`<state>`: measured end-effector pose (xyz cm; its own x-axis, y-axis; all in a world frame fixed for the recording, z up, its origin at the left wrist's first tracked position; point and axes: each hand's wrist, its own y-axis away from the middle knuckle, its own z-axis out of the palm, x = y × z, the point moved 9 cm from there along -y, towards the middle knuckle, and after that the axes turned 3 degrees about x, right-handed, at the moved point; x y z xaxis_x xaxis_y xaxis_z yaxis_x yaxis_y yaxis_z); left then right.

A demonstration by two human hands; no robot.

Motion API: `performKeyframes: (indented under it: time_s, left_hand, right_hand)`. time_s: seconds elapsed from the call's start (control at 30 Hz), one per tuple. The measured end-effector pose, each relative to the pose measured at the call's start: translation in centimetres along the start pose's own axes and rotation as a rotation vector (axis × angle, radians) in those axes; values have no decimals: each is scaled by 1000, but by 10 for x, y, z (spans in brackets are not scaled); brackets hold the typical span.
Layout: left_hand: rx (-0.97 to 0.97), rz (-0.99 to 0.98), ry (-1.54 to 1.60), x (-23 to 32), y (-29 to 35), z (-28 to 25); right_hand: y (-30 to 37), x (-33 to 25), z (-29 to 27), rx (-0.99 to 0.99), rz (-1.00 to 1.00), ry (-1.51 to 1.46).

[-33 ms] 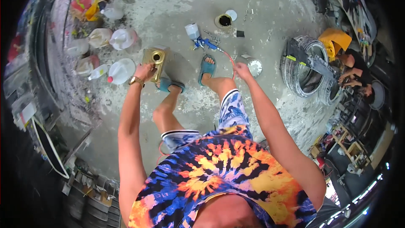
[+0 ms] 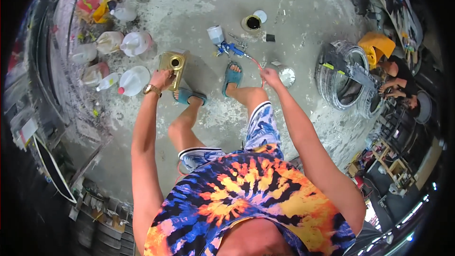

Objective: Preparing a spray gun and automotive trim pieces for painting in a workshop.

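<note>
My left hand (image 2: 163,79), a gold watch on its wrist, is closed on the top of a gold rectangular metal can (image 2: 180,77). The can stands upright on the floor with its round mouth open. My right hand (image 2: 270,77) is closed on a thin red hose (image 2: 256,63); its fingertips are partly hidden. That hose leads to a blue spray gun (image 2: 229,48) with a white cup (image 2: 215,34), lying on the floor ahead. Beside my right hand sits a round tin (image 2: 287,76) with a pale top.
Farther ahead stands an open tin of dark liquid (image 2: 251,22), with a white lid (image 2: 260,16) beside it. Several plastic jugs (image 2: 135,43) crowd the left. Wrapped tyres (image 2: 342,73) lie at the right, where another person (image 2: 400,83) works beyond them.
The view has shifted slightly, and my left hand and the gold can sit a little farther left in it. Both hands keep their holds.
</note>
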<state>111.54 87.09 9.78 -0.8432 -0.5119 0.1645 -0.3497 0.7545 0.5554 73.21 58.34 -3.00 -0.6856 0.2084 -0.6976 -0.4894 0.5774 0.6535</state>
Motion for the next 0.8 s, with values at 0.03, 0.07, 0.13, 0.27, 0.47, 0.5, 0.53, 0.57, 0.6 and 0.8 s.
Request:
performKeyframes:
  time_s: [0.03,0.07,0.13,0.27,0.47,0.5,0.53,0.57,0.6,0.8]
  left_hand:
    - [-8,7,-13,4,-13,3]
    - [-30,21,-27,10,-17,-1]
    - [62,58,-36,20,-18,-18]
    - [207,193,-59,27,-23,-36]
    - [91,215,-47,-21,-99,25]
    - [46,197,-50,-29,-105,36]
    - [55,187,-57,-36,-107,41]
    - [100,166,-52,-42,-106,44]
    - [126,154,-42,-46,-107,45]
    - [187,39,23,-52,-100,55]
  right_hand:
    - [-19,-1,4,-6,2,6]
    - [-31,-7,11,-75,-21,93]
    - [-54,-17,23,-148,-125,269]
    - [-99,-14,28,-203,-274,478]
    - [-209,35,99,-251,-381,814]
    - [-221,35,104,-131,-427,879]
    - [-228,34,117,-125,-514,823]
    - [-233,37,124,-73,-538,823]
    - [-238,43,129,-16,-520,826]
    - [-262,63,146,293,-574,708]
